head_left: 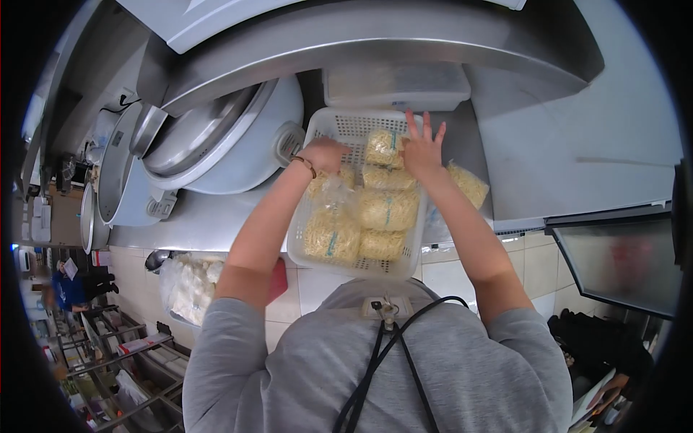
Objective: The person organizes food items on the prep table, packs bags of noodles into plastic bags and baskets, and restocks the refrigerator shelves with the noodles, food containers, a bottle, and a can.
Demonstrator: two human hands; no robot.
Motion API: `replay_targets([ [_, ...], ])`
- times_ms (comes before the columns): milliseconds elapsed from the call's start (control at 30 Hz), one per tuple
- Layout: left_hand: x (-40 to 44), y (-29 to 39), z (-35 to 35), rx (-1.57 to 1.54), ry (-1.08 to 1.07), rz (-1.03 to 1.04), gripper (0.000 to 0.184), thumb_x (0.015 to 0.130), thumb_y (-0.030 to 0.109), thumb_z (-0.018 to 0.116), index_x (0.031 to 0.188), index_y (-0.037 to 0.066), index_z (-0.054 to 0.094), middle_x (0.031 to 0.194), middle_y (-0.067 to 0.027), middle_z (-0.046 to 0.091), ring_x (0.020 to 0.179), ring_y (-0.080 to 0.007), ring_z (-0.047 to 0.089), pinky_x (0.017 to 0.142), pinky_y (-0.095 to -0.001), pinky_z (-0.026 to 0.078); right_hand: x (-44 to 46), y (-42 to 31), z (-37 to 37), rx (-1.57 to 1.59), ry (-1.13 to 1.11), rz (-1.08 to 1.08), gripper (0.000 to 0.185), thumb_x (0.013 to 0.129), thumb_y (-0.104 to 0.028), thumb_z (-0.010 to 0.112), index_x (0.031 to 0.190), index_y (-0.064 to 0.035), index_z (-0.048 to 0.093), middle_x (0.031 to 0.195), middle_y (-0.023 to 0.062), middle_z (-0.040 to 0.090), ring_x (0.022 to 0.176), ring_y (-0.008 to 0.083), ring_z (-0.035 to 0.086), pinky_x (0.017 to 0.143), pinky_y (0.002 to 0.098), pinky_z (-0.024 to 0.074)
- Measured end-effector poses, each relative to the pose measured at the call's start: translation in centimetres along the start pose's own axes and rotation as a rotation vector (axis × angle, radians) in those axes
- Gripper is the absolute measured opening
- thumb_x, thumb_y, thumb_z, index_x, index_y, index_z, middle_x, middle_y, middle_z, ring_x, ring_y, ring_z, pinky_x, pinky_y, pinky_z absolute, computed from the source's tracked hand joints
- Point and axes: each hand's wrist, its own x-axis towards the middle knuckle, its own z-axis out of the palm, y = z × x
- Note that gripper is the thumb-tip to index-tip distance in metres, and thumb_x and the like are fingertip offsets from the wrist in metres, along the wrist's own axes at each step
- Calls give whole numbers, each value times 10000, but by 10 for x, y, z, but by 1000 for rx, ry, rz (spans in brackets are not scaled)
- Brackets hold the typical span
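A white perforated plastic basket holds several clear bags of pale yellow noodles, most with blue-green print. My left hand is inside the basket's left side, above a noodle bag; motion smears its fingers, so its grip is unclear. At the right rim is my right hand, fingers spread, with its thumb side against the upper noodle bag. A bag at the lower left has its loose plastic top pointing up. Outside the basket, another noodle bag lies right of my right wrist.
A lidded white plastic container stands behind the basket. Large pale-blue cookers with metal lids are at the left. A steel shelf edge overhangs the counter. On the floor sits a clear bag of white stuff.
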Motion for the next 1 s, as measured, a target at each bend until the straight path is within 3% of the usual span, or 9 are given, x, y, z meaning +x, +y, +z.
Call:
replay_targets([
  [133,-13,4,38,219,134,50,593,700,230,626,1250,187,406,1081,-119,552,998,-262,521,825,-347,407,4,3,-6,140,-23,33,284,760,-275,587,1001,-126,615,1399,102,106,1278,374,69,961,629,101],
  [333,-46,-2,4,-240,158,-134,577,713,152,586,1249,132,375,1066,-138,551,999,-274,523,803,-359,429,-5,1,-24,758,264,30,430,744,-194,591,1157,-122,495,1384,146,165,1261,369,167,1015,501,164],
  [400,-60,-18,2,-1227,470,164,526,737,142,554,1225,55,379,1016,-116,576,983,-245,543,825,-330,442,-8,-4,-30,1009,262,4,518,741,-165,593,1231,-132,430,1379,155,183,1256,364,191,1030,443,190],
  [467,-69,-10,0,-1503,478,183,523,750,178,568,1207,6,380,1020,-98,573,973,-223,549,845,-305,446,-7,-16,-32,1414,-11,-204,710,717,-132,642,1321,-212,278,1396,120,153,1250,348,224,976,488,280],
  [567,-69,8,8,-2341,200,386,413,824,260,504,1172,47,443,1019,-141,565,860,-243,579,743,-332,495,-22,-39,-80,1135,212,-396,870,653,-82,685,1347,-249,187,1395,104,159,1263,312,212,1012,405,265],
  [700,-58,20,17,-2510,-325,1151,536,870,475,261,1186,77,432,1032,-242,530,766,-329,580,526,-412,522,-31,-45,-127,794,421,-606,654,654,-80,672,1247,-190,419,1357,87,267,1247,307,242,1010,382,268],
  [867,-71,19,21,-2346,-357,1193,629,861,536,267,1286,73,296,1221,-240,397,958,-364,533,685,-415,510,-23,-44,-149,752,433,-629,178,743,-158,598,906,-90,616,936,89,563,933,258,508,767,346,416],
  [933,-91,31,19,-2324,85,545,740,828,611,268,1297,38,271,1271,-164,378,1131,-296,428,898,-411,398,-22,-49,-158,775,358,-459,147,769,-198,573,806,-67,627,751,82,602,773,244,572,662,338,438],
  [1000,-92,25,29,-2070,251,606,783,809,589,388,1308,4,237,1290,-104,368,1189,-209,358,988,-363,285,-16,-57,-153,858,457,-433,205,788,-250,548,761,-51,590,598,95,545,552,262,532,527,354,398],
])
